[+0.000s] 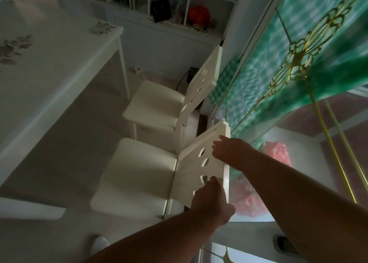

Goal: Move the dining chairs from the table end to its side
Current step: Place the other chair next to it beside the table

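Observation:
Two white dining chairs stand side by side with their backs against a glass door. The near chair [137, 175] has a cut-out backrest, and both my hands are on it. My left hand [212, 200] grips the lower part of the backrest's top rail. My right hand [229, 151] holds the rail's upper part, fingers over its front face. The far chair [157, 105] stands just beyond, untouched. The white dining table [49, 63] with a flower print lies to the left, its corner leg near the far chair.
A green and gold stained-glass door [298, 63] runs along the right, close behind the chair backs. A white shelf unit [179, 8] with objects stands at the back. A black cable and plug [191, 73] sit by the wall. Bare floor [69, 153] separates table and chairs.

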